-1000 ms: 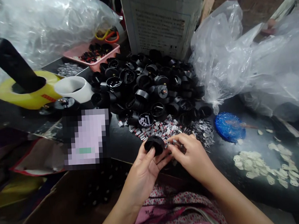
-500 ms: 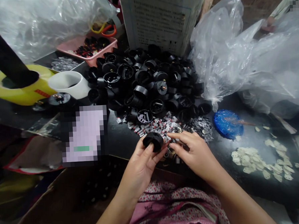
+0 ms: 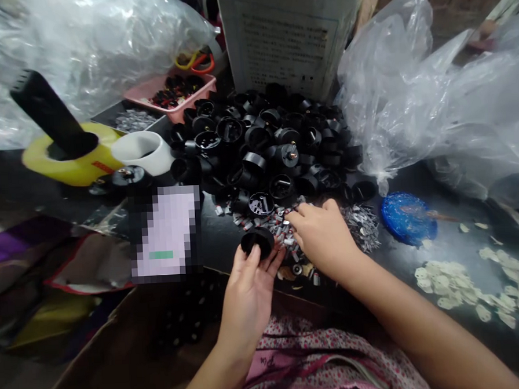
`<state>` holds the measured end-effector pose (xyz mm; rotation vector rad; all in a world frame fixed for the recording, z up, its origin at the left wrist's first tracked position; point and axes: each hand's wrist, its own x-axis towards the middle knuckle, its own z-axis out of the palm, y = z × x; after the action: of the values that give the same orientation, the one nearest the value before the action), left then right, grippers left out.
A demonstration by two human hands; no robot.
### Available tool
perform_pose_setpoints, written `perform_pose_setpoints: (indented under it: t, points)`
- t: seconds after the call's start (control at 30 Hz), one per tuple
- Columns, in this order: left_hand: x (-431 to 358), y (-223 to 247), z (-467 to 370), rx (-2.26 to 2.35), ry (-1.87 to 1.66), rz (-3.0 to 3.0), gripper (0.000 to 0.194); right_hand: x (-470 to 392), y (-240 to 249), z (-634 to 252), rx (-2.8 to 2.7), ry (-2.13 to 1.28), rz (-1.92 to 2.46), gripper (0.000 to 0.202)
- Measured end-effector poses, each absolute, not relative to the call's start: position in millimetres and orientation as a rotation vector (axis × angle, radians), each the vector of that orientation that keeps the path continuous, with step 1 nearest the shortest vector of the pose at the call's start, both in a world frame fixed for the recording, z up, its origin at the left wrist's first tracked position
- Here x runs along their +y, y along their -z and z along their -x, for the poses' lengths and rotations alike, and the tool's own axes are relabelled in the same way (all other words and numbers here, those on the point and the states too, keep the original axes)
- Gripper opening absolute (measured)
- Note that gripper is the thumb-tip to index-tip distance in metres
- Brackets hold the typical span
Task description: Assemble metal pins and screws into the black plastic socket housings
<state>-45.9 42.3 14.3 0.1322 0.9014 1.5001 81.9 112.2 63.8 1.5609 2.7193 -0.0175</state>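
Note:
My left hand (image 3: pixel 249 285) grips a round black plastic cup-shaped housing (image 3: pixel 264 243), with the thumb inside its rim and the fingers around its side. The hollow side of the housing is turned toward me. To the right, my right hand (image 3: pixel 325 237) reaches into a heap of small grey cylindrical parts with red ends (image 3: pixel 267 224). Its fingers are bent, with the fingertips down among these parts; whatever they pinch is too small to make out. Just behind the heap lies a large pile of similar black housings (image 3: pixel 280 186), some with brass-coloured pins.
Beside my right hand lie thin metal pieces (image 3: pixel 362 227), a blue lid with a stick (image 3: pixel 406 219) and pale flat tabs (image 3: pixel 442 283). Tape rolls (image 3: pixel 146 151), a pixelated pale rectangle (image 3: pixel 168 231) and a pink tray (image 3: pixel 181 108) are leftward. Plastic bags (image 3: pixel 393 89) bulge at right.
My right hand has moved away from the housing and forward into the small grey parts. My left hand still holds the housing, now slightly further left. The whole view has shifted a little.

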Motion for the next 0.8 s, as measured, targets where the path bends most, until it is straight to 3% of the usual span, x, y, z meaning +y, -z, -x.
perform_pose_setpoints:
  t: [0.43,0.53,0.67,0.8]
  points:
    - [42.4,-25.2,35.2,0.858,-1.520,-0.057,0.015,129.6,-64.5,-86.0,2.877,0.136,-1.332,0.010]
    - [41.0,-30.9,35.9,0.805,-1.471,-0.059,0.015,116.3,-65.9,-99.1,2.916,0.633,-1.733,0.003]
    - [39.4,-26.3,32.0,0.749,-1.410,-0.007,0.014,78.1,-70.3,-114.6,2.547,1.506,-2.329,0.013]
    - [38.3,-18.6,21.2,0.780,-1.350,-0.057,0.012,55.4,-67.5,-120.4,2.338,1.782,-2.565,0.013]
